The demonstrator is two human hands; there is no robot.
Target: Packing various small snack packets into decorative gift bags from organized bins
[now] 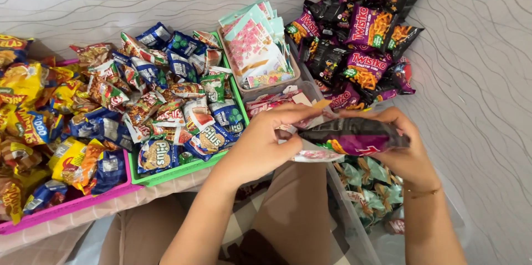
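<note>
Both hands grip one dark purple snack packet (354, 136): left hand (266, 143) and right hand (407, 148) closed around its ends. The green tray (183, 169) lies near the left hand.

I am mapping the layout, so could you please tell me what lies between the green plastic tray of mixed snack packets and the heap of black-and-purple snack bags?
In the head view, a brown tray of pastel sachets lies between them.

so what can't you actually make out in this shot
- Head view: the front of the dark purple snack packet is turned edge-on, and the left hand and right hand cover its ends.
- The pink tray and its yellow packets are cut off by the left edge.
- The teal-wrapped sweets in the clear bin are partly hidden by the right forearm.
</note>
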